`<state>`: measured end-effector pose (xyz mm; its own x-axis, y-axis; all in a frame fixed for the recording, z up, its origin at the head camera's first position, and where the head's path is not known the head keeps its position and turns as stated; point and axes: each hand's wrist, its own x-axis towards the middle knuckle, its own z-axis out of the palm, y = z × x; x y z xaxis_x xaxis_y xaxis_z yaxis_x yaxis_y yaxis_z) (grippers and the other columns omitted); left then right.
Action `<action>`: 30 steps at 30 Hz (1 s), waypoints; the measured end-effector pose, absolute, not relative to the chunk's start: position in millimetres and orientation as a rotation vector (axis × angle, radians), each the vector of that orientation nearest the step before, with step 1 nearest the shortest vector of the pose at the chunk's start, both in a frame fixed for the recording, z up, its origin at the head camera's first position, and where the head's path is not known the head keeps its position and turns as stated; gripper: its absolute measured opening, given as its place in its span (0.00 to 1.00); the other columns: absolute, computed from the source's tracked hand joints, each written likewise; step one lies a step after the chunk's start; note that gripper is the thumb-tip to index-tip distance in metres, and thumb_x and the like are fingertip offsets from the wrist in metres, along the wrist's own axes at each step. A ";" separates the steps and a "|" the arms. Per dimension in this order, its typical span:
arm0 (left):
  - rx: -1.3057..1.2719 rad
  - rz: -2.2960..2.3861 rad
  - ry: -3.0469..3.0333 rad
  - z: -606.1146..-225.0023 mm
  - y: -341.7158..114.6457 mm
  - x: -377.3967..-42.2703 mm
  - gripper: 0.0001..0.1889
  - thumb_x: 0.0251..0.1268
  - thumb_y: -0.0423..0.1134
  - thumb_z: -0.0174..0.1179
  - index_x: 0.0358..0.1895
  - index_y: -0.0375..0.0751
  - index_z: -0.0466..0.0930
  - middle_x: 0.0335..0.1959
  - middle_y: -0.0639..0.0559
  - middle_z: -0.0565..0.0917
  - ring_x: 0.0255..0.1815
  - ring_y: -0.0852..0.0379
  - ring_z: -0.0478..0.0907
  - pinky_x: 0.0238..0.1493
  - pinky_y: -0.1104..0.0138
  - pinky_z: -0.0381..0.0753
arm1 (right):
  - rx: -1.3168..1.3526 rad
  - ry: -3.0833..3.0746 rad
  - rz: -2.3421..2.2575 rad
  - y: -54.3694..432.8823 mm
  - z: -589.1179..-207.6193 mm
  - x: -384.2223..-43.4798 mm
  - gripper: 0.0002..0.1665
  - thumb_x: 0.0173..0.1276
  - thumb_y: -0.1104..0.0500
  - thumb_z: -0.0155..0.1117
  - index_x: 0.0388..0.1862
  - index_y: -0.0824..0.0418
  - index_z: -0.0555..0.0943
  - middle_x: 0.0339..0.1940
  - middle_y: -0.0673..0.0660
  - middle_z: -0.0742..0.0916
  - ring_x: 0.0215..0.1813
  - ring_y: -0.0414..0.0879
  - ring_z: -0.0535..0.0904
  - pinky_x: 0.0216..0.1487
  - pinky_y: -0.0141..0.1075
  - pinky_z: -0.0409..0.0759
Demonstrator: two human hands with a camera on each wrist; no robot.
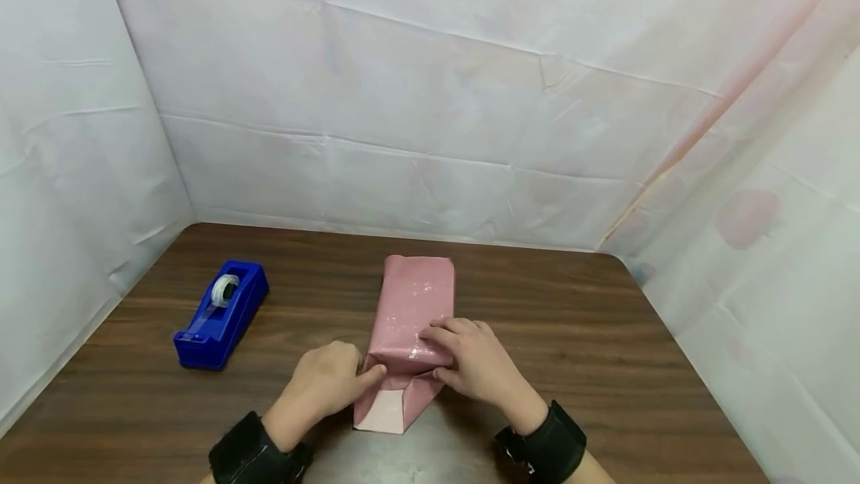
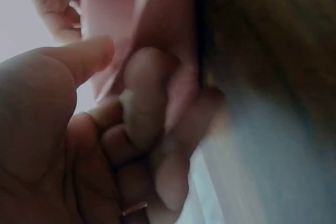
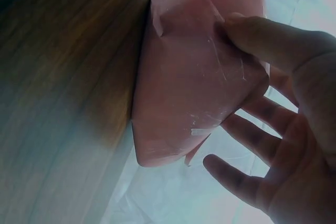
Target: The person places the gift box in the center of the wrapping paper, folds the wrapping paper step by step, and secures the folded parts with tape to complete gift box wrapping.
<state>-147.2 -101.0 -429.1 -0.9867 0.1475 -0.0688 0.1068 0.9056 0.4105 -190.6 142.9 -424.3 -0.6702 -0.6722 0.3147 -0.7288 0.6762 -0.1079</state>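
Note:
A box wrapped in pink paper (image 1: pixel 416 286) lies lengthwise on the table, its near end partly folded. From that end a paper flap (image 1: pixel 384 412) sticks out towards me, showing its white inner side. My left hand (image 1: pixel 328 379) holds the left corner of the near end, thumb over the paper; in the left wrist view its curled fingers (image 2: pixel 144 93) press at the fold. On the right, my right hand (image 1: pixel 480 361) holds the box with fingers over the top and thumb (image 3: pixel 247 30) pressed into the creased paper at the end.
A blue tape dispenser (image 1: pixel 222 316) with a roll of clear tape stands on the left of the brown wooden table (image 1: pixel 571 320). White sheeting (image 1: pixel 416 95) hangs behind and along both sides of the table. Each wrist wears a black band.

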 end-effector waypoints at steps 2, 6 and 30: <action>0.230 0.584 2.991 -430.0 -100.4 -145.8 0.27 0.65 0.55 0.57 0.09 0.49 0.65 0.10 0.59 0.64 0.13 0.61 0.63 0.18 0.66 0.61 | 1.121 -2.645 0.337 142.5 -424.4 -190.4 0.31 0.49 0.50 0.78 0.55 0.46 0.80 0.53 0.49 0.84 0.55 0.46 0.80 0.53 0.48 0.76; 0.273 0.539 3.029 -430.6 -100.0 -143.7 0.27 0.67 0.51 0.56 0.09 0.50 0.64 0.11 0.59 0.65 0.15 0.62 0.65 0.20 0.64 0.65 | 1.124 -2.647 0.338 142.3 -424.7 -189.8 0.31 0.49 0.50 0.78 0.55 0.47 0.80 0.54 0.49 0.83 0.56 0.46 0.79 0.53 0.48 0.76; 0.225 0.549 2.843 -428.7 -98.8 -134.8 0.25 0.59 0.56 0.60 0.10 0.49 0.68 0.11 0.57 0.71 0.15 0.59 0.68 0.21 0.63 0.67 | 1.105 -2.646 0.250 142.9 -424.4 -190.0 0.33 0.48 0.49 0.77 0.56 0.43 0.79 0.54 0.44 0.82 0.56 0.44 0.80 0.62 0.61 0.66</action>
